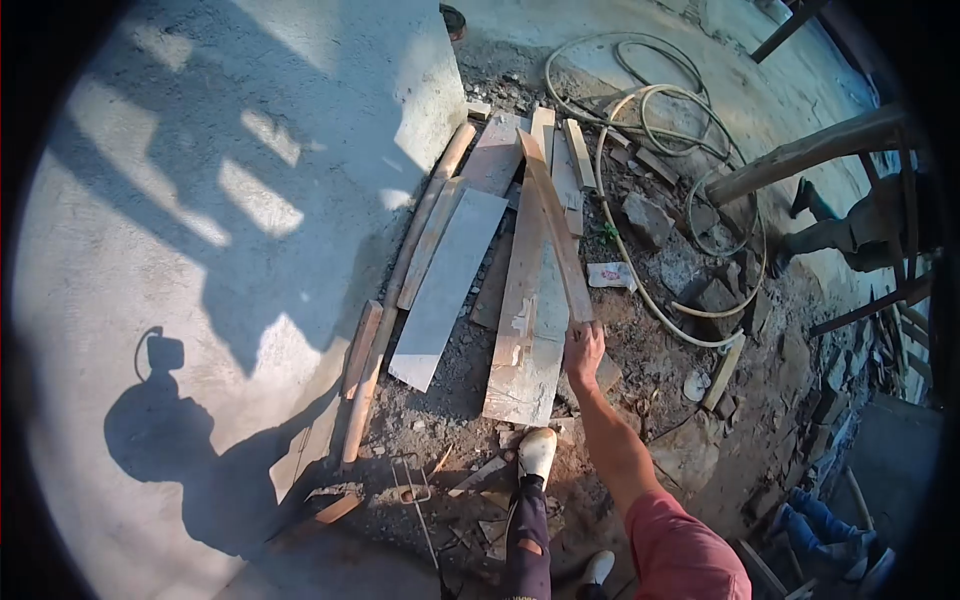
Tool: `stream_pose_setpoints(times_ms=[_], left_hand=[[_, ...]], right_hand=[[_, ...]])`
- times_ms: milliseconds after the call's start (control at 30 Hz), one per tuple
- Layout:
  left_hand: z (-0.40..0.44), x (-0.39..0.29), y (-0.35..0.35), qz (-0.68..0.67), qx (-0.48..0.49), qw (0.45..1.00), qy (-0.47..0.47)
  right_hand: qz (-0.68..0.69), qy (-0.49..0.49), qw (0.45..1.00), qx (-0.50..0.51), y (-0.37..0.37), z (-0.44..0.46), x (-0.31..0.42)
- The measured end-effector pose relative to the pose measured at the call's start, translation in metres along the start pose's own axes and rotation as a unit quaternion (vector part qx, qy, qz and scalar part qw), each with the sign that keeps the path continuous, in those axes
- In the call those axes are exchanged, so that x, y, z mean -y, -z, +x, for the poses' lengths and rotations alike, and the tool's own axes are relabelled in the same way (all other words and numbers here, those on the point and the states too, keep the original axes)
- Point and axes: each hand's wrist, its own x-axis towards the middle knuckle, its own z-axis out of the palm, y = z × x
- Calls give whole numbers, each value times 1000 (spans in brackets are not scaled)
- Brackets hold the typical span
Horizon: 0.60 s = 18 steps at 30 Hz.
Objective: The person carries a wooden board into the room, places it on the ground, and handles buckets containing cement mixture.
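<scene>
My right hand point(584, 352) is closed on the near end of a long narrow wooden strip point(553, 222). The strip slants up and to the left over the other boards. Under it lies a wide, worn wooden board point(517, 290) beside a pale, dusty board point(548, 340). To the left rests a smooth grey board point(450, 275), and past it a long round pole point(400, 290). My left hand is not in view.
A coiled hose point(640, 270) lies among rubble and stones point(648, 220) on the right. A slanting log point(800, 155) stands near another person's legs point(825, 235). My shoe point(537, 452) is by the boards' near end. Concrete point(220, 250) spreads left.
</scene>
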Motion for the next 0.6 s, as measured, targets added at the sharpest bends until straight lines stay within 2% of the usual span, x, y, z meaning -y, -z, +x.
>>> stream_pose_setpoints(times_ms=[67,100,133,200,233,300,333,400,433,467,500,533,567,600], left_hand=[[12,15,-3,-40,-30,996,-78],[18,20,-4,-55,-41,992,-109],[20,27,-6,-65,-48,988,-134],[31,35,-7,-79,-49,979,-179],[42,42,-10,-68,-38,978,-191],[57,55,-9,-45,-103,956,-271],[48,53,0,-20,-77,950,-302],[54,21,-10,-31,-137,955,-262],[54,12,-7,-16,-83,968,-238],[8,-20,-5,-17,-123,959,-256],[34,-4,-11,44,-135,949,-281],[65,4,-16,103,-151,934,-306],[71,-3,-15,151,-139,922,-328],[64,-19,-22,190,-101,910,-355]], right_hand=[[79,-113,985,103,30,11,11],[90,-140,980,112,48,16,14],[87,-143,980,107,70,18,20],[88,-172,981,3,126,25,33],[86,-181,980,4,168,27,43],[75,-171,982,-6,252,18,45],[73,-152,986,-6,300,11,44],[102,-210,972,0,407,0,55],[84,-219,972,-3,456,-14,52],[73,-231,970,-3,499,-33,52],[57,-256,964,-51,541,-51,49],[39,-256,966,-25,584,-75,46],[27,-264,964,3,618,-106,47],[16,-297,954,-39,650,-139,42]])
